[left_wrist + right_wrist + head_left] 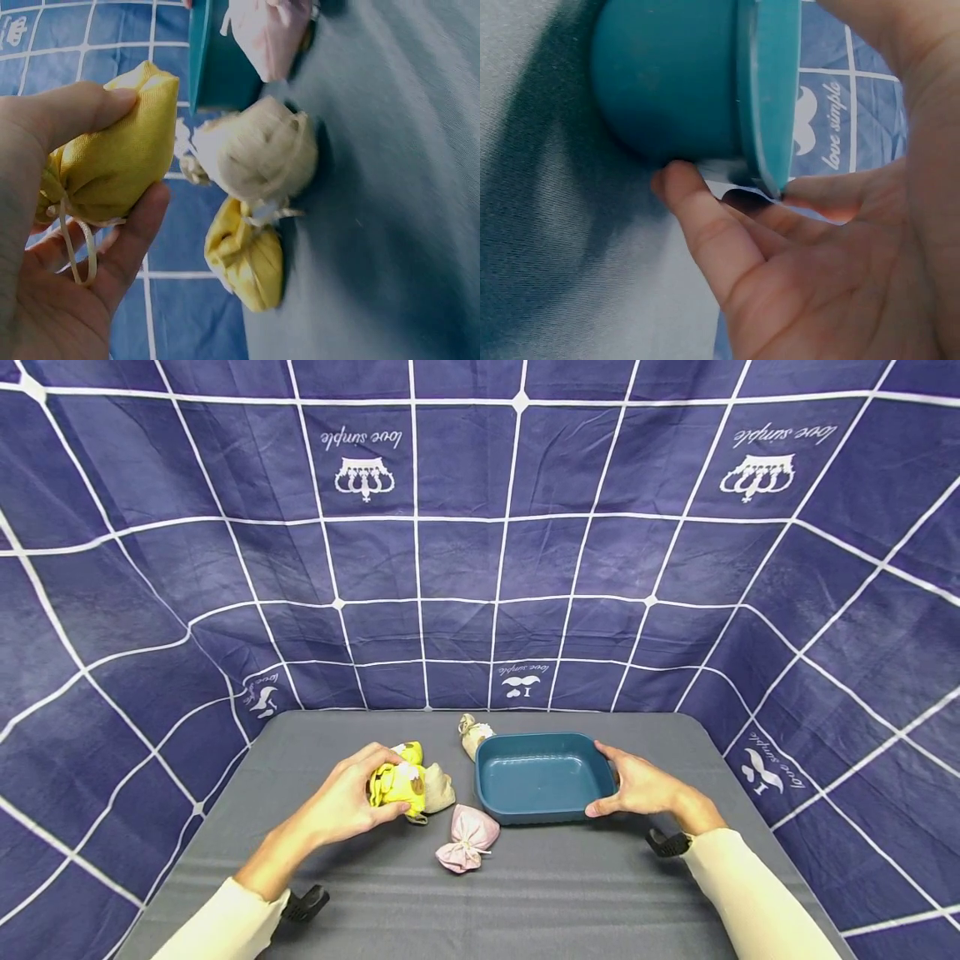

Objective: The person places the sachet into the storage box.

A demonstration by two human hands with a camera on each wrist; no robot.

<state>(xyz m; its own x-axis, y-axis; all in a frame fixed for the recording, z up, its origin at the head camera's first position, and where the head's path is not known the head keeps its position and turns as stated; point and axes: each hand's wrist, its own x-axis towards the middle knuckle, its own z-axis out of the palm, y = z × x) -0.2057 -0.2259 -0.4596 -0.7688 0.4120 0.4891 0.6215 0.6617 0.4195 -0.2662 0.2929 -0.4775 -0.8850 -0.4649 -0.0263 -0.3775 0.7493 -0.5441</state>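
My left hand [348, 797] pinches a small yellow drawstring pouch [397, 783] between thumb and fingers, its pale cord dangling in the left wrist view. Past it on the table lie a second yellow pouch [255, 262] and a beige pouch [255, 154], close together. With my right hand [641, 785] I grip the right end of a teal plastic box [540, 817], thumb at the front corner and fingers at the back one. No pouch shows inside the box. Just left of its front corner lies a pink pouch [470, 839] with a tied neck.
Another beige patterned pouch [472, 735] lies by the box's back left corner. A grey cloth covers the table [525, 902]. Behind and at both sides hangs a blue curtain [465, 560] with white grid lines. Each wrist carries a black strap mount [667, 843].
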